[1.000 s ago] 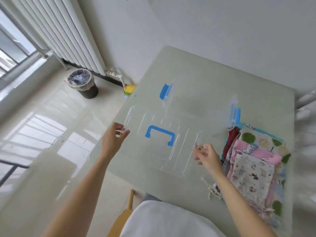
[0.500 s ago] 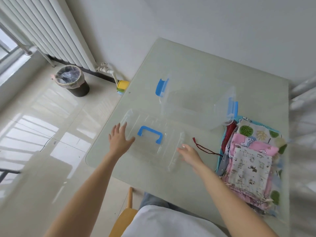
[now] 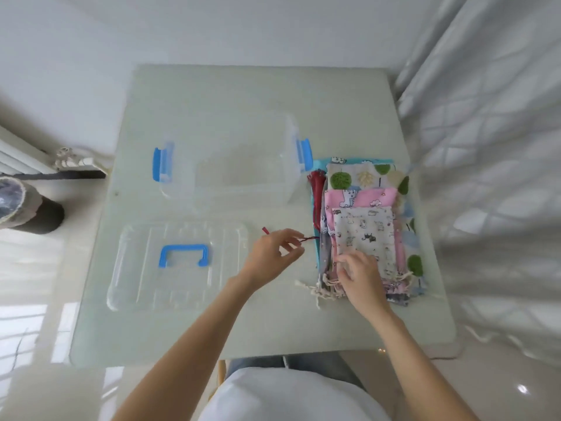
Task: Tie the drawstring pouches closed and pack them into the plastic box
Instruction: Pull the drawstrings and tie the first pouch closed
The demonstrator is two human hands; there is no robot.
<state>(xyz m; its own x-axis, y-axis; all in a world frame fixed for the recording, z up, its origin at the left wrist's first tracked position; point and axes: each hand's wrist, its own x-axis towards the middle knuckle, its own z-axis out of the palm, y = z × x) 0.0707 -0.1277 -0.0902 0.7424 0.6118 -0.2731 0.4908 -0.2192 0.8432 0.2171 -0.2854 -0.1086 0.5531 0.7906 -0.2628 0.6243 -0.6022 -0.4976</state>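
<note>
A clear plastic box [image 3: 239, 165] with blue latches stands open and empty at the table's middle. Its clear lid [image 3: 179, 268] with a blue handle lies flat in front of it, to the left. A stack of patterned drawstring pouches [image 3: 364, 220] lies at the right of the box; the top one is white with small animal prints. A red pouch [image 3: 315, 192] lies along the stack's left edge, and its dark red drawstring [image 3: 308, 238] trails out to the left. My left hand [image 3: 271, 253] pinches that drawstring. My right hand [image 3: 361, 275] rests on the near end of the stack, fingers on the top pouch.
The pale green table [image 3: 212, 95] sits against a white wall. A white curtain [image 3: 485, 147] hangs close along the right side. A dark waste bin [image 3: 27, 208] and a radiator [image 3: 18, 156] stand on the floor to the left. Cream cords [image 3: 312, 290] stick out of the stack's near end.
Both hands left the lid, which now lies flat on the table. They moved right to the pouches; my left hand took the red drawstring. The view turned right.
</note>
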